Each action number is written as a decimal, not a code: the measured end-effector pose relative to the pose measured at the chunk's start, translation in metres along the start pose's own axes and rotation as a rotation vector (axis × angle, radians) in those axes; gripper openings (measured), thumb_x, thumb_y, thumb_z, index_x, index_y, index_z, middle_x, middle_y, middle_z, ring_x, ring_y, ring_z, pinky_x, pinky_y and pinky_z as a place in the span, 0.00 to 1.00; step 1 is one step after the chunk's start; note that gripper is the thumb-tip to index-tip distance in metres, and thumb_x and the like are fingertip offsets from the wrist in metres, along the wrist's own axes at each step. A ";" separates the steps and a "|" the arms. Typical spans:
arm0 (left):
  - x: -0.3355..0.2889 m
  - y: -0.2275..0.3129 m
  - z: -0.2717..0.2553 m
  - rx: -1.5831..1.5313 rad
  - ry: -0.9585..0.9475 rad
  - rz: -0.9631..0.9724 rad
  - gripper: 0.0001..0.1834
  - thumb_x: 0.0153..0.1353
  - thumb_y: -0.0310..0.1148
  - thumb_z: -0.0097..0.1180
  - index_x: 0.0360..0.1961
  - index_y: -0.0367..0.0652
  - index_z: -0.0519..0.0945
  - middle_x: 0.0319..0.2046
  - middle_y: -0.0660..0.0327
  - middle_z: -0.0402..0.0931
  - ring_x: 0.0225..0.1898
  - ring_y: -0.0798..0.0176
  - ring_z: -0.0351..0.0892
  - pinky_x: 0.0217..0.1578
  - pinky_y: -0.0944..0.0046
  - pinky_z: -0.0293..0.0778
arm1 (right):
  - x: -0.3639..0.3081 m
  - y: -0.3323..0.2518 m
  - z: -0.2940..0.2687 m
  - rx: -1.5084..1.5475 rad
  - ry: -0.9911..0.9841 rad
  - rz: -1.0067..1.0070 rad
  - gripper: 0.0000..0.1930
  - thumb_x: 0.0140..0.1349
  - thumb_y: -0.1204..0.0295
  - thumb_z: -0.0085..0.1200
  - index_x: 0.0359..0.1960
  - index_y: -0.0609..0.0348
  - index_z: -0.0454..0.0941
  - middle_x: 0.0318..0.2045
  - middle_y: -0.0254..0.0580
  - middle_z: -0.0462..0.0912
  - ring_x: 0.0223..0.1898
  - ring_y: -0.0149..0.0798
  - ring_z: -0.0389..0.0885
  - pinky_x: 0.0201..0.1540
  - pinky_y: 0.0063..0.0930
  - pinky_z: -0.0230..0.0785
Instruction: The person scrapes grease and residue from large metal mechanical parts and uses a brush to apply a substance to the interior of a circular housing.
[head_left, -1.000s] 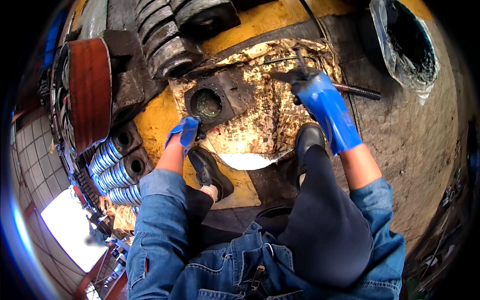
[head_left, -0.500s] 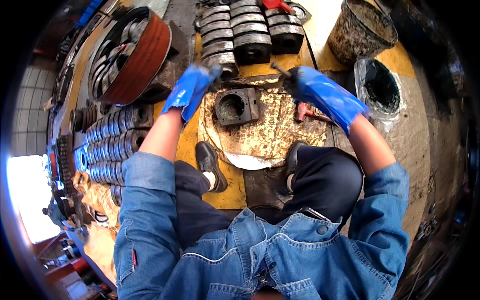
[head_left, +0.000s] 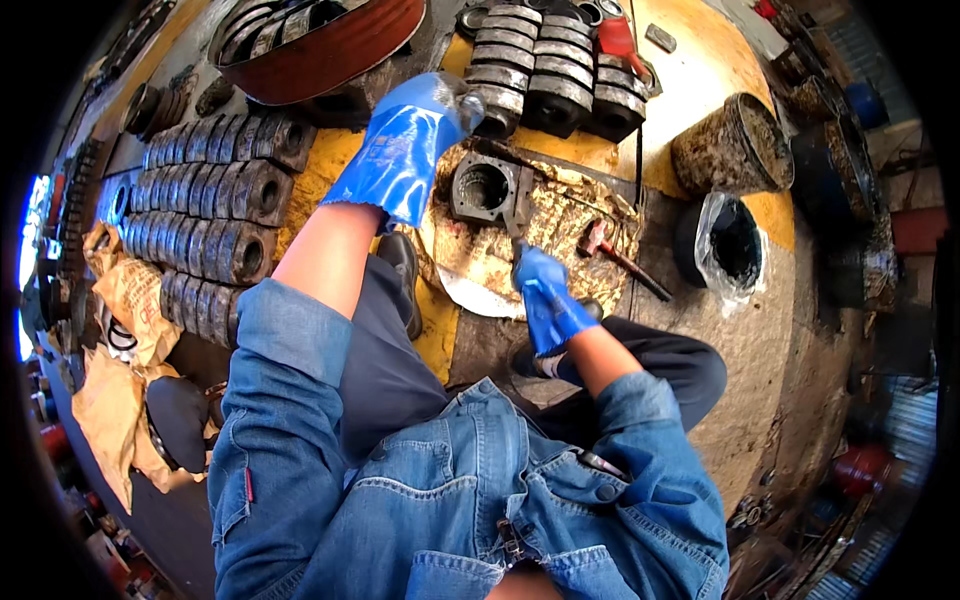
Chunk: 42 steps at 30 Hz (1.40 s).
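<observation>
A square dark metal block with a round bore (head_left: 482,190) lies on a stained, oily cardboard sheet (head_left: 570,240). My right hand (head_left: 545,283), in a blue rubber glove, is closed round a dark narrow tool (head_left: 518,238). The tool's far end meets the block's near right corner; its exact kind is hard to make out. My left hand (head_left: 428,112), gloved the same way, is up and left of the block, beside the rows of metal parts. Its blackened fingers are curled, and what they hold, if anything, is hidden. A red-headed hammer (head_left: 620,255) rests right of the block.
Rows of stacked curved metal parts (head_left: 560,75) stand ahead, with a red tool on top. More rows (head_left: 205,195) sit at left, near a rust-red drum ring (head_left: 330,50) of parts. At right are a dirty bucket (head_left: 725,150) and a plastic-lined container (head_left: 728,240).
My right hand has come down and toward me, bringing the dark tool to the block. My left hand has gone farther forward, to the stacked parts. The whole view has shifted.
</observation>
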<state>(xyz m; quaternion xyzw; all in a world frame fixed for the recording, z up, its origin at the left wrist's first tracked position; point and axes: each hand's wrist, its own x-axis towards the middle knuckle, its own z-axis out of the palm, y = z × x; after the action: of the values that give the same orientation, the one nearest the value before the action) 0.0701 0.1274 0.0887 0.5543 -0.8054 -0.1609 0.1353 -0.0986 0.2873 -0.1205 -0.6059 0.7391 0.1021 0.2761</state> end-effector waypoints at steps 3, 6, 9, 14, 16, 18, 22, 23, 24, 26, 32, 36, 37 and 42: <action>0.008 -0.012 0.006 0.054 -0.034 0.015 0.18 0.60 0.45 0.51 0.42 0.45 0.80 0.37 0.48 0.80 0.40 0.44 0.78 0.41 0.52 0.75 | -0.011 -0.015 0.001 0.015 -0.173 0.143 0.21 0.67 0.64 0.32 0.58 0.55 0.65 0.53 0.50 0.76 0.53 0.53 0.76 0.52 0.52 0.67; 0.012 -0.018 0.002 0.110 -0.129 -0.012 0.17 0.59 0.46 0.51 0.40 0.45 0.81 0.36 0.47 0.79 0.38 0.43 0.78 0.40 0.50 0.75 | -0.006 -0.036 -0.007 0.039 -0.269 0.204 0.24 0.66 0.63 0.35 0.61 0.61 0.62 0.55 0.51 0.74 0.56 0.54 0.73 0.55 0.51 0.64; 0.026 -0.036 0.015 0.090 -0.127 -0.014 0.16 0.59 0.46 0.53 0.39 0.46 0.81 0.36 0.48 0.79 0.38 0.43 0.78 0.39 0.50 0.75 | 0.029 -0.033 -0.003 0.032 -0.164 0.235 0.22 0.63 0.63 0.40 0.56 0.63 0.67 0.49 0.52 0.79 0.51 0.52 0.78 0.51 0.47 0.69; 0.032 -0.050 0.013 0.063 -0.107 -0.061 0.16 0.58 0.46 0.53 0.39 0.47 0.81 0.36 0.50 0.80 0.39 0.45 0.78 0.40 0.50 0.76 | 0.038 -0.035 -0.017 0.064 -0.130 0.140 0.21 0.60 0.62 0.44 0.48 0.65 0.73 0.39 0.57 0.82 0.42 0.54 0.82 0.46 0.44 0.74; 0.036 -0.050 0.014 0.074 -0.137 -0.091 0.16 0.58 0.46 0.54 0.38 0.47 0.82 0.35 0.50 0.80 0.38 0.45 0.79 0.40 0.50 0.76 | 0.030 -0.036 0.008 -0.011 -0.079 0.180 0.25 0.58 0.62 0.47 0.54 0.65 0.70 0.46 0.59 0.79 0.47 0.51 0.81 0.49 0.40 0.73; 0.040 -0.050 0.018 0.062 -0.120 -0.098 0.15 0.57 0.45 0.54 0.37 0.46 0.82 0.35 0.49 0.80 0.38 0.44 0.79 0.40 0.50 0.76 | 0.040 -0.035 0.002 -0.075 -0.158 0.197 0.23 0.58 0.62 0.47 0.52 0.64 0.70 0.46 0.57 0.79 0.44 0.51 0.82 0.44 0.41 0.75; 0.040 -0.042 0.026 -0.027 -0.003 -0.001 0.14 0.55 0.43 0.55 0.35 0.45 0.82 0.33 0.48 0.80 0.37 0.44 0.79 0.39 0.51 0.76 | 0.069 -0.019 -0.007 0.048 0.230 0.101 0.14 0.56 0.65 0.47 0.37 0.65 0.76 0.31 0.53 0.84 0.32 0.54 0.83 0.36 0.43 0.76; 0.042 -0.041 0.026 0.001 -0.064 -0.037 0.15 0.55 0.43 0.55 0.36 0.45 0.82 0.33 0.49 0.80 0.37 0.44 0.79 0.39 0.51 0.76 | 0.067 -0.024 -0.007 0.032 0.196 0.159 0.15 0.56 0.65 0.47 0.39 0.63 0.76 0.33 0.53 0.83 0.34 0.54 0.83 0.38 0.43 0.76; 0.040 -0.042 0.027 -0.025 -0.065 -0.050 0.15 0.55 0.44 0.55 0.36 0.45 0.82 0.34 0.49 0.80 0.37 0.44 0.79 0.39 0.51 0.76 | 0.064 -0.029 -0.006 0.016 0.161 0.215 0.15 0.56 0.66 0.47 0.41 0.62 0.76 0.35 0.54 0.83 0.37 0.54 0.83 0.40 0.43 0.75; 0.040 -0.047 0.021 -0.073 -0.045 -0.074 0.15 0.55 0.44 0.55 0.37 0.45 0.82 0.35 0.49 0.80 0.37 0.44 0.79 0.40 0.51 0.76 | 0.053 -0.021 0.015 0.027 -0.043 0.070 0.21 0.60 0.63 0.42 0.47 0.68 0.72 0.44 0.64 0.78 0.47 0.58 0.79 0.48 0.45 0.72; 0.040 -0.040 0.022 0.042 -0.122 -0.100 0.15 0.56 0.45 0.54 0.34 0.45 0.82 0.31 0.49 0.80 0.36 0.44 0.79 0.38 0.51 0.76 | 0.096 0.011 0.021 -0.413 -0.099 -0.045 0.20 0.57 0.62 0.48 0.46 0.64 0.74 0.43 0.57 0.80 0.43 0.53 0.81 0.41 0.43 0.75; 0.039 -0.053 0.015 -0.035 -0.138 -0.170 0.12 0.54 0.40 0.55 0.30 0.43 0.81 0.29 0.48 0.79 0.32 0.45 0.78 0.34 0.53 0.76 | 0.087 0.001 -0.023 0.085 -0.028 0.065 0.22 0.55 0.61 0.51 0.46 0.64 0.74 0.41 0.56 0.81 0.42 0.53 0.82 0.44 0.40 0.75; 0.041 -0.061 0.019 -0.077 -0.168 -0.123 0.12 0.54 0.40 0.55 0.30 0.43 0.81 0.28 0.48 0.79 0.32 0.46 0.78 0.33 0.54 0.76 | 0.087 0.014 -0.015 0.112 -0.104 -0.082 0.22 0.54 0.61 0.51 0.46 0.65 0.74 0.41 0.57 0.81 0.43 0.53 0.82 0.46 0.41 0.74; 0.026 -0.052 -0.003 0.104 -0.129 -0.142 0.10 0.54 0.36 0.53 0.28 0.40 0.81 0.27 0.49 0.79 0.29 0.50 0.79 0.31 0.57 0.76 | 0.074 -0.034 -0.020 -0.014 -0.029 0.125 0.16 0.56 0.65 0.52 0.42 0.63 0.76 0.37 0.52 0.83 0.39 0.50 0.83 0.41 0.40 0.75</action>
<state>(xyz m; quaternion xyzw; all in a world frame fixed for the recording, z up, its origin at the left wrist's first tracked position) 0.1066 0.0857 0.0716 0.6048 -0.7783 -0.1633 0.0425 -0.0803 0.2072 -0.1376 -0.5590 0.7706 0.1330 0.2757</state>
